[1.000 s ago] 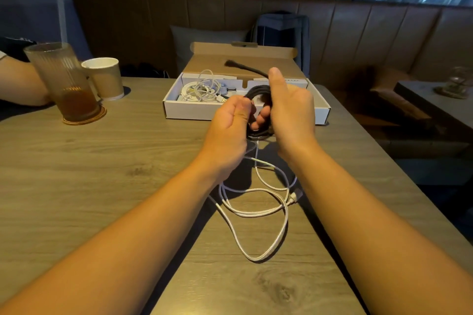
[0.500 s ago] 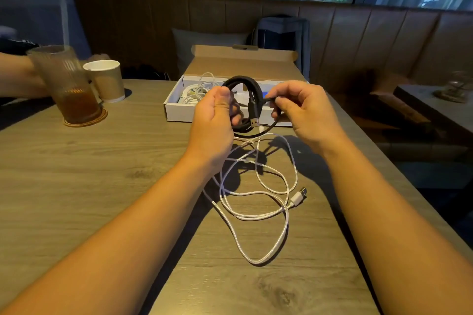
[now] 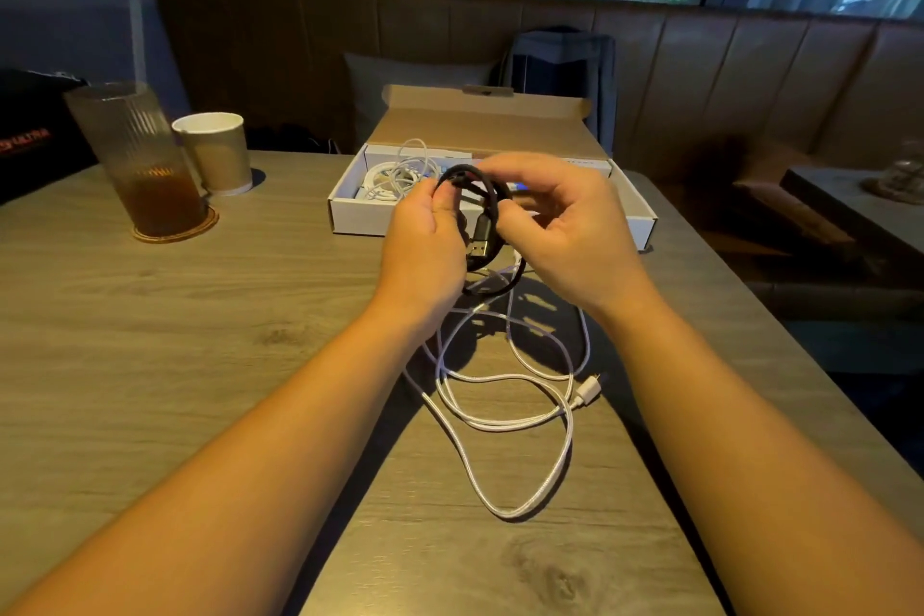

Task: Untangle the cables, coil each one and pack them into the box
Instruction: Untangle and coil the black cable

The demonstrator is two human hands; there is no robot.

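Black cable (image 3: 492, 210): smooth round coil, held up between both hands, just in front of the open box (image 3: 360, 218).
Left hand (image 3: 425, 250) grip curled round the coil's left side; right hand (image 3: 567, 235) grip pinching its top. Metal USB plug (image 3: 479, 243) hangs inside the loop. White braided cable (image 3: 520, 420) in loose loops on the wood-grain surface (image 3: 200, 340), its far end hidden behind the hands. The cardboard box holds white cables (image 3: 400, 173), part hidden.
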